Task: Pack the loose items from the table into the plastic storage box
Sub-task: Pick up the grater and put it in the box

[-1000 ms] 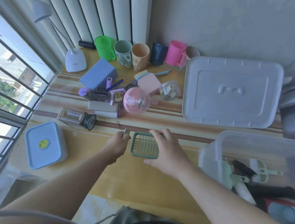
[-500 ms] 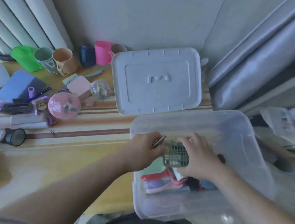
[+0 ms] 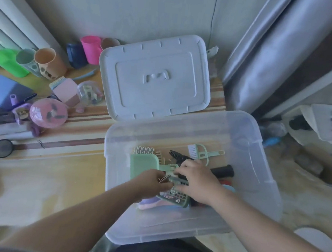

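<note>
Both hands are low inside the plastic storage box (image 3: 265,174). The right hand (image 3: 198,181) grips the green grid basket (image 3: 175,197), which lies tilted on the items at the box's near side. The left hand (image 3: 152,182) pinches a small metal clip (image 3: 164,178) just left of it, so both things sit directly under the hands, ready to be let go.
</note>
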Available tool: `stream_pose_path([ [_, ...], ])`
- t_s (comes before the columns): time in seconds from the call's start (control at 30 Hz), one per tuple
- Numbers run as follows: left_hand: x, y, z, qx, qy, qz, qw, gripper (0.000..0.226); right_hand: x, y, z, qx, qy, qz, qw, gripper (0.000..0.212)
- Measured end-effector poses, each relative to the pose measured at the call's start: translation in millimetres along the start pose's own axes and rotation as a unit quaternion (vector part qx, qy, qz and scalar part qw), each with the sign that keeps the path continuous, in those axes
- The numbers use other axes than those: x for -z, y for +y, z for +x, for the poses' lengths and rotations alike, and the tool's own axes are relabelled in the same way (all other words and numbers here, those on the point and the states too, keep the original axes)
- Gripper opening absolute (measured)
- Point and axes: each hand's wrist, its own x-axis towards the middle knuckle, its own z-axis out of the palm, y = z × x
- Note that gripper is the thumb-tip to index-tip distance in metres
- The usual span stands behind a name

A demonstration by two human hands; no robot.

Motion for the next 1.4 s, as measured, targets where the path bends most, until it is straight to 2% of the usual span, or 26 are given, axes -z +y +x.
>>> stream_pose_path([
  [0.1,3.1,7.8,-3.8,0.022,-0.020,-0.119,0.992,0.031,5.0,2.2,-1.9,0.038,0.025,0.056,0.997,0.030],
  [0.23,0.9,15.5,-3.5,0.014,0.007,-0.123,0.992,0.031,3.4,4.5,-0.3,0.051,0.040,0.040,0.997,0.015],
  [0.33,-1.2,26.0,-3.3,0.032,0.060,-0.220,0.973,0.035,7.4,21.7,9.8,-0.023,0.091,0.027,0.995,0.015],
  [0.4,0.8,31.4,-3.6,0.042,0.107,-0.233,0.966,0.029,8.9,34.1,22.6,-0.090,0.122,0.020,0.988,0.013],
  [0.47,4.5,29.9,4.8,0.023,0.142,-0.190,0.971,0.034,8.4,37.0,37.0,-0.133,0.126,0.023,0.983,0.012],
  [0.53,7.9,33.0,7.6,-0.004,0.145,-0.125,0.982,0.045,6.0,33.6,47.7,-0.146,0.111,0.031,0.983,0.013],
  [0.63,14.6,29.3,17.9,-0.018,0.164,-0.044,0.985,0.035,2.4,29.5,51.1,-0.143,0.096,0.027,0.985,0.021],
  [0.7,18.6,27.1,22.6,-0.019,0.194,-0.005,0.981,0.027,1.9,28.0,45.4,-0.105,0.108,0.043,0.988,0.039],
  [0.77,19.5,27.7,24.9,-0.037,0.193,0.010,0.981,0.022,3.5,24.5,38.7,-0.029,0.114,0.055,0.992,0.049],
  [0.83,18.8,31.2,23.2,-0.066,0.177,0.007,0.982,0.018,2.5,21.2,35.9,0.044,0.127,0.048,0.990,0.039],
  [0.9,18.1,32.7,20.2,-0.089,0.169,0.001,0.982,0.016,2.1,19.5,39.2,0.074,0.146,0.020,0.986,0.018],
  [1.0,23.5,29.0,10.9,-0.098,0.186,-0.006,0.978,0.030,5.3,22.2,45.3,0.027,0.171,0.004,0.985,0.007],
  [1.07,32.5,24.1,-0.7,-0.119,0.241,0.020,0.963,0.038,6.3,25.7,46.0,-0.023,0.186,0.006,0.982,0.013],
  [1.13,45.8,18.8,-19.6,-0.163,0.303,0.029,0.938,0.037,5.6,26.3,47.2,-0.041,0.184,0.006,0.982,0.016],
  [1.27,90.1,-15.8,-57.3,-0.242,0.433,0.022,0.868,0.032,15.5,-8.9,56.3,0.014,0.209,0.027,0.977,0.014],
  [1.33,117.7,-41.3,-64.1,-0.223,0.494,0.007,0.841,0.030,26.4,-36.7,60.8,0.063,0.262,0.044,0.962,0.008],
  [1.4,149.4,-83.6,-66.9,-0.159,0.530,-0.012,0.833,0.030,35.4,-76.5,75.2,0.128,0.315,0.047,0.939,0.008],
])
